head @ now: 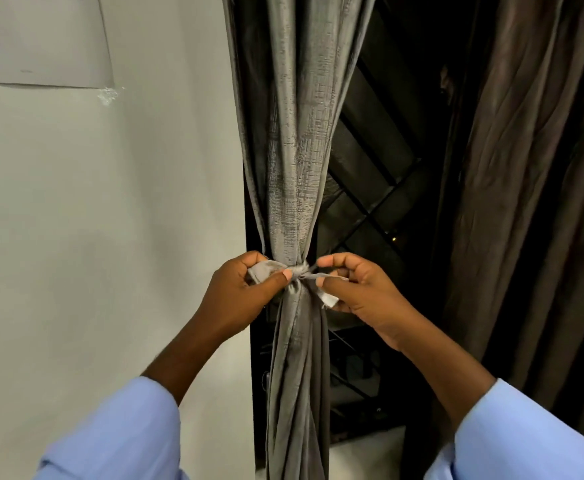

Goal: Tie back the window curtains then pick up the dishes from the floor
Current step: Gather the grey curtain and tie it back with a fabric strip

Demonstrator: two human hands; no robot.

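Grey fabric tie (301, 271): soft strip cinched round the gathered curtain, knot at mid-height, loose ends out to either side.
Left hand (240, 294): fingers curled, pinching the left end of the tie just beside the knot.
Right hand (354, 289): thumb and forefinger pinching the right end; a pale frayed tip hangs below the fingers.
Grey curtain (297, 150): bunched into one column at the left edge of the window, touching the wall side; textured weave, limp folds, light.
Handling judgement: cloth gives easily and may slip; best gripped close to the knot, ends pulled apart evenly.
Brown curtain (526, 202): hangs loose at right, not yet tied.
Window grille (380, 188): dark bars between the two curtains.
Wall (110, 237): pale; a paper sheet (37, 39) fixed upper left.
Dishes: not in view.
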